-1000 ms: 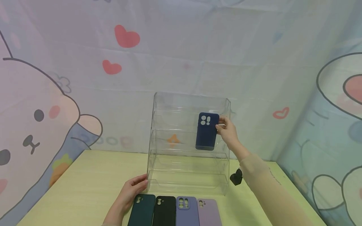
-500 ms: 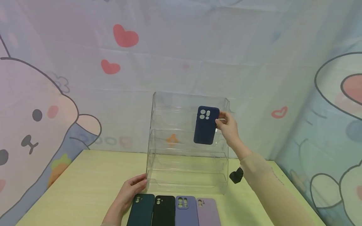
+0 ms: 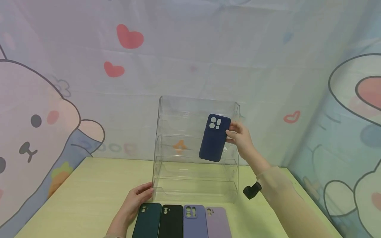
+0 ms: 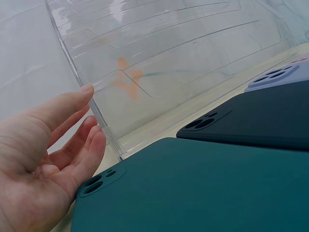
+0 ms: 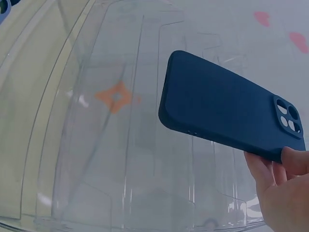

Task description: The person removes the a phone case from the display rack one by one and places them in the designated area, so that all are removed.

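Observation:
My right hand point(image 3: 241, 138) pinches a navy blue phone case point(image 3: 215, 138) by its right edge, thumb in front. The case is raised, tilted, before the middle tiers of a clear tiered display rack point(image 3: 196, 195); the right wrist view shows its camera cutouts beside the fingers. At the rack's lower left, my left hand point(image 3: 135, 201) holds the side edge between thumb and fingers. In front of the rack lie a dark green phone case point(image 4: 193, 188), a black phone case point(image 3: 171, 221), a periwinkle phone case point(image 3: 195, 226) and a lilac phone case point(image 3: 218, 223), side by side.
Everything stands on a pale yellow table point(image 3: 95, 191). Behind it hangs a printed cloth point(image 3: 190, 49) with hearts and cartoon animals, with more cloth along the right. A small black object point(image 3: 252, 190) shows beside the right sleeve point(image 3: 285, 198).
The navy case first rose off the rack's tier, then tilted with its lower end swinging left and down toward me. My left hand keeps its place at the rack.

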Demonstrator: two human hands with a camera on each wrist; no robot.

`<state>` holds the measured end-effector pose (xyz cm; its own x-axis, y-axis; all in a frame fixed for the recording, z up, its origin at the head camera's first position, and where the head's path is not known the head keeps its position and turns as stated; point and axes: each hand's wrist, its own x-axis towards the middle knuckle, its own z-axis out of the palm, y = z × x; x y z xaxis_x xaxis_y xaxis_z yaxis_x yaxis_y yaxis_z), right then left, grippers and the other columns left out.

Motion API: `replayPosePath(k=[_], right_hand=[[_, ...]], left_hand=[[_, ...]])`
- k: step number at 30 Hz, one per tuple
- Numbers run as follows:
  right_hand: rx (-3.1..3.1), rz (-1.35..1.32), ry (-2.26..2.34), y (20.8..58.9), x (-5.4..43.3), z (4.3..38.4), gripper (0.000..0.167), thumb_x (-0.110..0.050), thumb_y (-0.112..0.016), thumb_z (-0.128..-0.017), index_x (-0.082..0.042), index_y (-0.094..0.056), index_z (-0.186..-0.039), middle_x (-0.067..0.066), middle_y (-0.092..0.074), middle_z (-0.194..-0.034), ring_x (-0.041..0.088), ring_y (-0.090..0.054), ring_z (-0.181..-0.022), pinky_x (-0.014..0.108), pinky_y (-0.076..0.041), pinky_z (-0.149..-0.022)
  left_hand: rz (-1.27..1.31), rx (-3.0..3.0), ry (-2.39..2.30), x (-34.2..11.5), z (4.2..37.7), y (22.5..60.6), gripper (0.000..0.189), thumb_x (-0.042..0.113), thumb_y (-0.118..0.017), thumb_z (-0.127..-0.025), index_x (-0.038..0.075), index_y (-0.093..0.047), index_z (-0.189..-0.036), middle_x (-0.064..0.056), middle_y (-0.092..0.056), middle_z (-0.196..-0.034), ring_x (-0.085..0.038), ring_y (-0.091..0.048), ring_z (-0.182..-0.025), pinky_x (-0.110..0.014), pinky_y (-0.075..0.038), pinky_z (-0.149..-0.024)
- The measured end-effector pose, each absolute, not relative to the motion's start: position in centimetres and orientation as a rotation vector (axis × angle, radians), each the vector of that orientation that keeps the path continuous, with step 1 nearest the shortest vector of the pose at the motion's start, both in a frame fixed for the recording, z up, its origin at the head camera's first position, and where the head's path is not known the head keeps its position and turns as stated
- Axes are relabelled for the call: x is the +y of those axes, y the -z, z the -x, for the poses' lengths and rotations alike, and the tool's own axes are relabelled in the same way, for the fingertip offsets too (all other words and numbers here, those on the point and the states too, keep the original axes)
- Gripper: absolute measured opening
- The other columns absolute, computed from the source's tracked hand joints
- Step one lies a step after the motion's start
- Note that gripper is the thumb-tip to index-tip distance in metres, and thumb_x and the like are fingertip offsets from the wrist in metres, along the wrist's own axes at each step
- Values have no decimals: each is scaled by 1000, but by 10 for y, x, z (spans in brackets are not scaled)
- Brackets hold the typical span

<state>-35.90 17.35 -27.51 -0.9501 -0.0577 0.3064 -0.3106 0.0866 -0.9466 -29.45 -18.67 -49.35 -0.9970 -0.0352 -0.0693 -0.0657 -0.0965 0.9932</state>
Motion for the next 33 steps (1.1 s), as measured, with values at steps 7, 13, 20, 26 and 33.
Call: replayPosePath(k=[7, 13, 20, 26, 33], right_hand=[[-2286, -310, -1986, 284, 180, 353, 47, -1, -49, -100, 10, -35, -143, 4, -50, -107, 5, -58, -83, 19, -57, -75], [-2360, -311, -1997, 296, 186, 346, 47, -3, -50, -100, 11, -34, -142, 8, -51, -110, 5, -61, -80, 20, -58, -75], [-2391, -378, -2034, 310, 193, 340, 40, -1, -51, -98, 13, -41, -135, -4, -61, -93, 6, -64, -78, 22, -59, -72], [-2421, -393, -2081, 320, 198, 334, 42, 0, -50, -98, 15, -39, -135, -4, -62, -93, 6, -64, -78, 21, -59, -71], [-2482, -376, -2106, 333, 207, 328, 48, -1, -49, -98, 16, -34, -139, -1, -60, -99, 6, -64, -78, 21, -59, -71]], left_hand=[[121, 2101, -2300, -188, 295, 494, 47, 10, -62, -96, -8, -49, -138, -25, -52, -138, -25, -59, -118, -26, -56, -93], [102, 2110, -2284, -188, 295, 494, 49, 12, -62, -96, -9, -48, -138, -26, -51, -139, -27, -58, -120, -27, -56, -93], [113, 2114, -2275, -188, 295, 493, 48, 11, -62, -96, -8, -49, -138, -25, -51, -140, -27, -58, -121, -25, -55, -94], [108, 2118, -2274, -187, 295, 493, 49, 12, -62, -96, -8, -49, -138, -25, -50, -140, -26, -58, -120, -25, -55, -95], [110, 2124, -2265, -187, 296, 494, 49, 12, -62, -95, -7, -49, -138, -24, -51, -140, -26, -58, -121, -26, -54, -96]])
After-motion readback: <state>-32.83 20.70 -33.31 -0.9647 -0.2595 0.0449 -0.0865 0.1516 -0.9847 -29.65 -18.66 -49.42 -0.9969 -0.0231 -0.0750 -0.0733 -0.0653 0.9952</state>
